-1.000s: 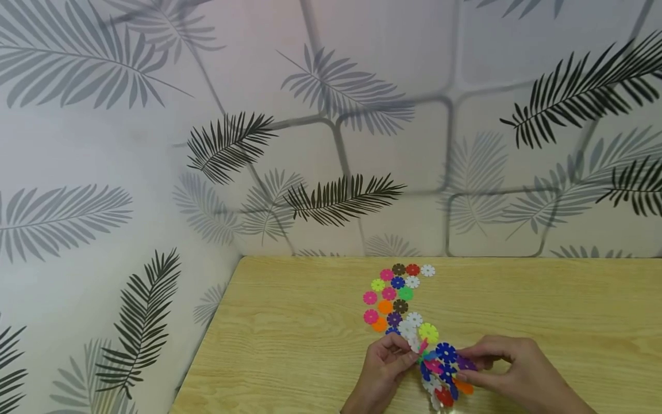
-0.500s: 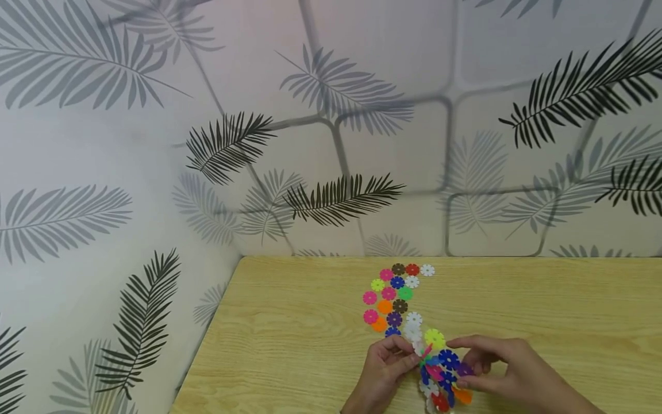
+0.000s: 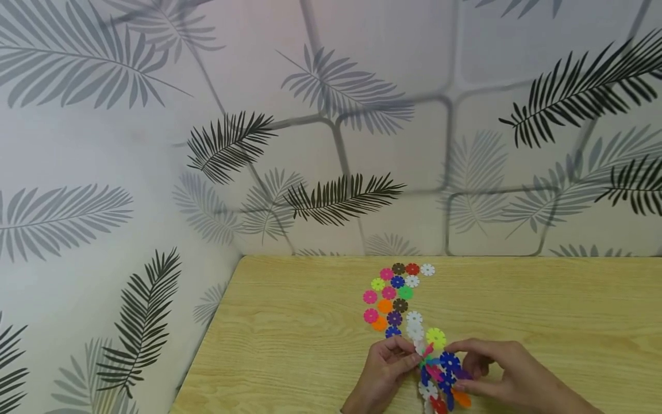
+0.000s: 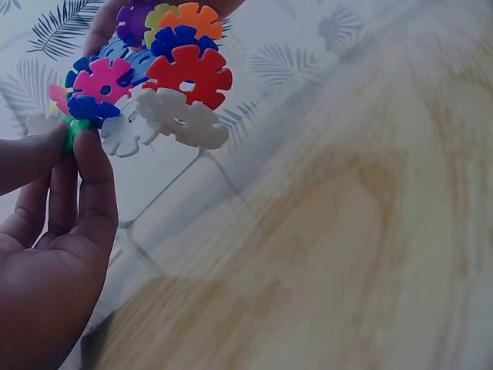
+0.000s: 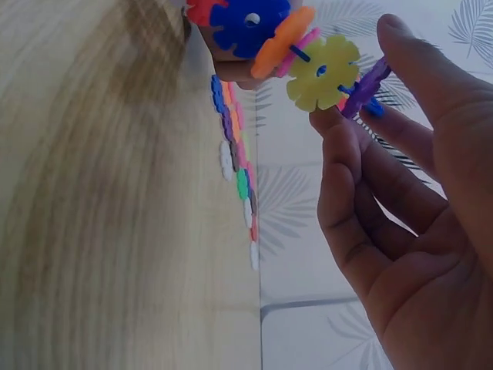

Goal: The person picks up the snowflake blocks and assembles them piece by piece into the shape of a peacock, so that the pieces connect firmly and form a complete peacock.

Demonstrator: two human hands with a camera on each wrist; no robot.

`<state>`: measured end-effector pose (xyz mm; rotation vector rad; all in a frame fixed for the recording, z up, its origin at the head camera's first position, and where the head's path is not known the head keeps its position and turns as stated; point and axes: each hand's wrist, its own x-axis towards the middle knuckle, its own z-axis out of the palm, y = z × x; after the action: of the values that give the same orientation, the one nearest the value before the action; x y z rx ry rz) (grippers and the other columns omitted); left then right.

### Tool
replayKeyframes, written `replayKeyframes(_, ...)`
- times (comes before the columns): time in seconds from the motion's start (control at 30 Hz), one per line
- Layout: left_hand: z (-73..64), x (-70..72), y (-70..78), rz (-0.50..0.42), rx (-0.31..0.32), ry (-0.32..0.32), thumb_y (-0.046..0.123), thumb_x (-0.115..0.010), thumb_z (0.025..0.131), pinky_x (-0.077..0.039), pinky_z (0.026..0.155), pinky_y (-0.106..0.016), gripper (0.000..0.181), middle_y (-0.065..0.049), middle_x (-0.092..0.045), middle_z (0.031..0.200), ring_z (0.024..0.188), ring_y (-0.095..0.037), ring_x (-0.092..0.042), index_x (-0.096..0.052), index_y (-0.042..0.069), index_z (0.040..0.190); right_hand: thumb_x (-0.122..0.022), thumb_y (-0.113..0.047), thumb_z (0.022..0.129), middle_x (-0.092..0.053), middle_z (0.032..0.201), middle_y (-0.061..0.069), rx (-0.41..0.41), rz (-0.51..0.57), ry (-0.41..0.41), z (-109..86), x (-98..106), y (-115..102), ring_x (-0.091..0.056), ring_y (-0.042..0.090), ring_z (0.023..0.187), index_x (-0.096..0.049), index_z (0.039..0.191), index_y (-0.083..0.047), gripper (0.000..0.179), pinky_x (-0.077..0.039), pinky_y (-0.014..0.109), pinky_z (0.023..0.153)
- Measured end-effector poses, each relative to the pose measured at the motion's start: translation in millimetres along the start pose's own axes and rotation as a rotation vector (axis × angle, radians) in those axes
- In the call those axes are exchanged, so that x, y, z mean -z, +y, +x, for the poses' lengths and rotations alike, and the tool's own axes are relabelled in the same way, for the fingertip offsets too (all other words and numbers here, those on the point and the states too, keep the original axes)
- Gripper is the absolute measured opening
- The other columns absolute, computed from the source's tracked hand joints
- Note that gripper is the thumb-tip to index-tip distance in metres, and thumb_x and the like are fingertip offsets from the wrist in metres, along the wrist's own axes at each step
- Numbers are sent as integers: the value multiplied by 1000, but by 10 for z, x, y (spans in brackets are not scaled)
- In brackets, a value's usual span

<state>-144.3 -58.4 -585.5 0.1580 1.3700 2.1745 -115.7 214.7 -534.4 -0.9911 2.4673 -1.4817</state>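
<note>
A cluster of interlocked plastic snowflake discs [image 3: 449, 362] in several colours is held between the two hands near the table's front. My left hand [image 3: 380, 371] pinches it at a green disc [image 4: 75, 132] with thumb and fingers. White and red discs [image 4: 192, 77] stick out beyond those fingertips. On the cluster's other side, my right hand [image 3: 509, 371] has thumb and fingers around a purple disc [image 5: 366, 89]. A yellow disc [image 5: 323, 73] stands beside the right fingertips. The curled right fingers partly hide the purple disc in the head view.
Loose snowflake discs [image 3: 389, 293] lie in a curved band on the wooden table [image 3: 279, 322], behind the hands. The table's back edge meets a leaf-patterned wall [image 3: 403, 144]. A second wall [image 3: 77, 155] borders the table at left.
The cluster has turned slightly, its right-hand discs shifting down and the yellow disc a little right. My right index finger has straightened and moved up and left. My left hand keeps its pinch.
</note>
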Motion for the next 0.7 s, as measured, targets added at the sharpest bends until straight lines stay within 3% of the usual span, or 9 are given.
replayKeyframes(0.2,3,10,-16,-3,-2,-16,-5,-64,104,-60,87,-16,28,11,-76,97,91,0,-71,-72,21,98,-82,-10,98,-71,92,-17,-65,-14,0,-16,-41,-43,-59,-8,80,-69,132,2,39,-54,21,62)
replayKeyframes(0.47,5,21,-16,-14,13,-32,-4,-62,106,-60,87,-15,27,12,-77,97,92,1,-72,-71,21,99,-81,-9,98,-76,95,-13,-58,-48,32,-40,-85,-23,-62,-9,82,-70,131,4,38,-58,22,64)
replayKeyframes(0.7,1,1,3,-34,17,-19,-6,-64,104,-60,88,-16,29,11,-77,97,93,0,-71,-72,22,98,-86,-8,93,-78,97,-13,-23,-73,139,-71,-105,-13,-66,-6,81,-71,136,-2,46,-58,22,64)
